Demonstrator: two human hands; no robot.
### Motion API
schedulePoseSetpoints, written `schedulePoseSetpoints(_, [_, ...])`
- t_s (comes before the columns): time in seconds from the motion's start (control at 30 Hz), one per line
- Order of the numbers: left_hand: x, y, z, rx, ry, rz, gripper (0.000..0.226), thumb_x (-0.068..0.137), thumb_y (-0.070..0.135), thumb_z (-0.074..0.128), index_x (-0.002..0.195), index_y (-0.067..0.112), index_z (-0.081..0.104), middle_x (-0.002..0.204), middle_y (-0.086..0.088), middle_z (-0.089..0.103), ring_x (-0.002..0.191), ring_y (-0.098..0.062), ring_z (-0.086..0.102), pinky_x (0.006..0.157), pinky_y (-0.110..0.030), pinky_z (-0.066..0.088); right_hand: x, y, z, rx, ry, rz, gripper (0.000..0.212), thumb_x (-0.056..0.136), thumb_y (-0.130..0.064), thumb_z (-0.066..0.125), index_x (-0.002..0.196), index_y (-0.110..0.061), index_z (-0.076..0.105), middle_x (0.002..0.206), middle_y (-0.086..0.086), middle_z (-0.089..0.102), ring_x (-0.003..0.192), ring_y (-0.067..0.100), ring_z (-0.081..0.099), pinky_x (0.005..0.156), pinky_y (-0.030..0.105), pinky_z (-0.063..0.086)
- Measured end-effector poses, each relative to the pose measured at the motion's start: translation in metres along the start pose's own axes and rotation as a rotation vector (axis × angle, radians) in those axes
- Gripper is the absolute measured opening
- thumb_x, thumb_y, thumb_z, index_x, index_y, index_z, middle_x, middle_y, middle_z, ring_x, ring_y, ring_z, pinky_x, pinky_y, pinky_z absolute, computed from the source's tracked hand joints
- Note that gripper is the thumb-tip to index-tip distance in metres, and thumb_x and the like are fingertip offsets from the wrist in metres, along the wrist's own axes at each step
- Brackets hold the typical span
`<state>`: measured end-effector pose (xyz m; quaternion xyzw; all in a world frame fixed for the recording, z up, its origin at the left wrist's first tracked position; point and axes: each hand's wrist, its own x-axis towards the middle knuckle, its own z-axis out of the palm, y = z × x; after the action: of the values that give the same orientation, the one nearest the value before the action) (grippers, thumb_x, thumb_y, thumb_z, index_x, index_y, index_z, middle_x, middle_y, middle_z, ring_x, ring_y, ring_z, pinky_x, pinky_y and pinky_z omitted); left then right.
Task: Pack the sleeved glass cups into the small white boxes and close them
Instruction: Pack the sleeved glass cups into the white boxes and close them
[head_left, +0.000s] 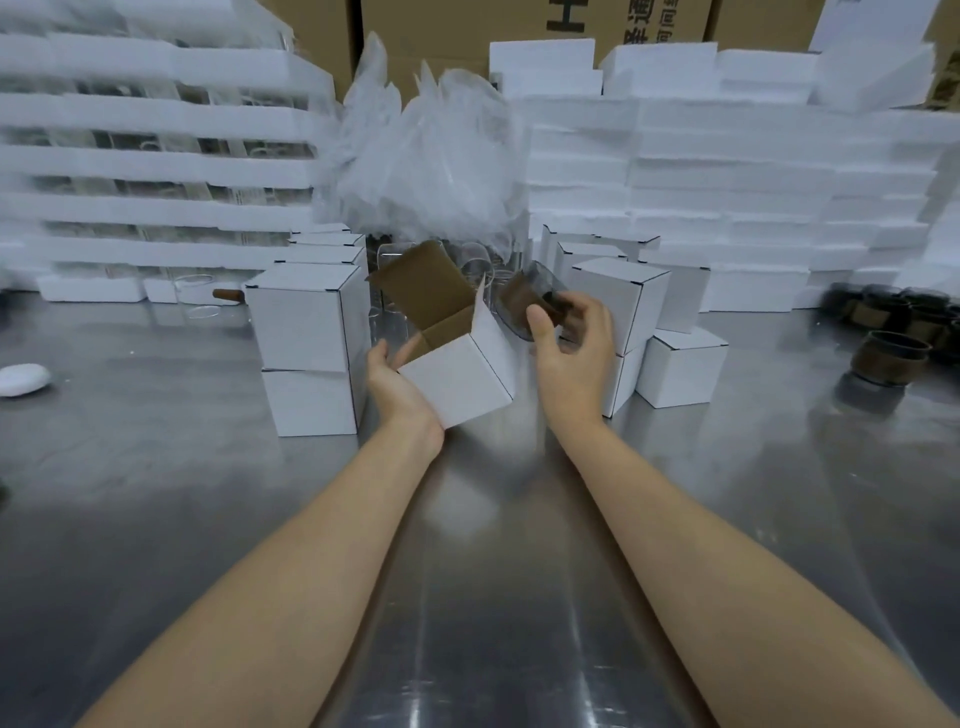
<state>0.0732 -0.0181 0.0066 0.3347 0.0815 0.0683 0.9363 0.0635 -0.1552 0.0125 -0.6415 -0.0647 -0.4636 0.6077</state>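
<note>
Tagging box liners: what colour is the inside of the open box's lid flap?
Brown, plain cardboard; the open box is white outside. Shows in the head view, held by the left hand.

Foam slabs (156, 119) stacked both sides; plastic bag heap (426, 156) between; cardboard cartons (519, 26) behind.

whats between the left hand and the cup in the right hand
The open white box, held by the left hand, sits left of the sleeved cup; head view.

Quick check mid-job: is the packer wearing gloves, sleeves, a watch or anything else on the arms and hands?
Nothing worn shows. The left hand and right hand are ungloved, with no rings visible. The left forearm and right forearm are bare to the frame edge: no sleeve, watch, bracelet or marking in view.
</note>
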Motion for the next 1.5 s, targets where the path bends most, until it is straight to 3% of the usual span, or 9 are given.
schedulePoseSetpoints(0.13, [0.007, -0.005, 0.003, 0.223, 0.023, 0.072, 0.059, 0.102, 0.051, 0.02, 0.104, 0.015, 0.067, 0.077, -0.004, 0.073, 0.064, -0.019, 0.067, 0.053, -0.019, 0.049, -0.006, -0.012, -0.007, 0.071, -0.031, 0.05, 0.021, 0.084, -0.033, 0.068, 0.1, -0.031, 0.055, 0.111, 0.008, 0.059, 0.089, 0.006, 0.059, 0.074, 0.021, 0.05])
schedulePoseSetpoints(0.27, [0.008, -0.01, 0.0, 0.521, 0.194, 0.251, 0.063, 0.103, 0.051, 0.019, 0.125, 0.009, 0.061, 0.118, -0.011, 0.066, 0.113, -0.028, 0.059, 0.099, -0.033, 0.044, -0.01, -0.015, -0.025, 0.09, -0.068, 0.067, 0.024, 0.083, -0.036, 0.065, 0.103, -0.025, 0.057, 0.1, -0.005, 0.062, 0.083, 0.002, 0.059, 0.074, 0.022, 0.05])
schedulePoseSetpoints(0.33, [0.007, -0.011, -0.001, 0.648, 0.207, 0.339, 0.058, 0.104, 0.045, 0.025, 0.125, 0.002, 0.058, 0.12, -0.011, 0.063, 0.12, -0.028, 0.054, 0.099, -0.027, 0.038, -0.011, -0.014, -0.03, 0.066, -0.105, 0.066, 0.024, 0.083, -0.037, 0.065, 0.103, -0.024, 0.058, 0.099, -0.001, 0.063, 0.083, 0.006, 0.059, 0.075, 0.026, 0.05])
schedulePoseSetpoints(0.43, [0.002, -0.012, 0.001, 0.834, 0.129, 0.635, 0.046, 0.105, 0.029, 0.033, 0.135, -0.003, 0.049, 0.142, -0.017, 0.048, 0.136, -0.028, 0.039, 0.113, -0.024, 0.025, -0.015, -0.015, -0.026, 0.029, -0.14, 0.07, 0.021, 0.08, -0.038, 0.067, 0.098, -0.033, 0.058, 0.104, 0.003, 0.062, 0.084, 0.008, 0.059, 0.074, 0.027, 0.051])
schedulePoseSetpoints(0.6, [-0.029, -0.009, 0.009, 1.083, -0.193, 1.203, 0.05, 0.086, 0.023, 0.044, 0.133, 0.008, 0.051, 0.135, -0.009, 0.046, 0.126, -0.022, 0.037, 0.104, -0.03, 0.024, -0.017, -0.015, -0.023, 0.002, -0.123, 0.036, 0.024, 0.078, -0.041, 0.07, 0.098, -0.042, 0.056, 0.105, -0.002, 0.061, 0.083, 0.002, 0.059, 0.072, 0.012, 0.046])
schedulePoseSetpoints(0.7, [-0.039, -0.02, 0.009, 1.307, -0.447, 1.165, 0.074, 0.073, 0.025, 0.054, 0.144, 0.009, 0.039, 0.142, -0.007, 0.041, 0.13, -0.02, 0.033, 0.105, -0.033, 0.023, -0.02, -0.014, -0.019, 0.022, -0.149, 0.054, 0.028, 0.078, -0.037, 0.072, 0.103, -0.034, 0.059, 0.108, 0.002, 0.061, 0.088, 0.007, 0.061, 0.075, 0.019, 0.049])
schedulePoseSetpoints(1.0, [-0.034, -0.021, 0.009, 1.161, -0.401, 1.061, 0.074, 0.074, 0.034, 0.068, 0.14, 0.012, 0.042, 0.132, 0.003, 0.038, 0.127, -0.001, 0.032, 0.108, -0.017, 0.013, -0.015, -0.01, -0.022, 0.133, -0.233, 0.161, 0.039, 0.098, -0.019, 0.046, 0.132, -0.001, 0.052, 0.13, 0.011, 0.058, 0.12, 0.015, 0.055, 0.095, 0.016, 0.045])
schedulePoseSetpoints(1.37, [-0.031, -0.02, 0.006, 1.084, -0.46, 1.014, 0.073, 0.077, 0.022, 0.067, 0.143, 0.007, 0.038, 0.14, -0.005, 0.043, 0.132, -0.019, 0.04, 0.109, -0.048, 0.036, -0.019, -0.017, -0.023, 0.17, -0.367, 0.145, 0.045, 0.086, -0.026, 0.06, 0.128, -0.018, 0.047, 0.125, 0.018, 0.06, 0.112, 0.018, 0.061, 0.096, 0.026, 0.048])
schedulePoseSetpoints(1.5, [-0.033, -0.024, 0.008, 1.065, -0.434, 1.097, 0.072, 0.079, 0.018, 0.07, 0.143, 0.007, 0.037, 0.139, 0.017, 0.041, 0.132, 0.012, 0.026, 0.111, -0.051, 0.032, -0.02, -0.016, -0.024, 0.118, -0.347, 0.069, 0.064, 0.081, -0.012, 0.068, 0.139, -0.011, 0.042, 0.128, 0.009, 0.057, 0.118, 0.016, 0.057, 0.096, 0.022, 0.047])
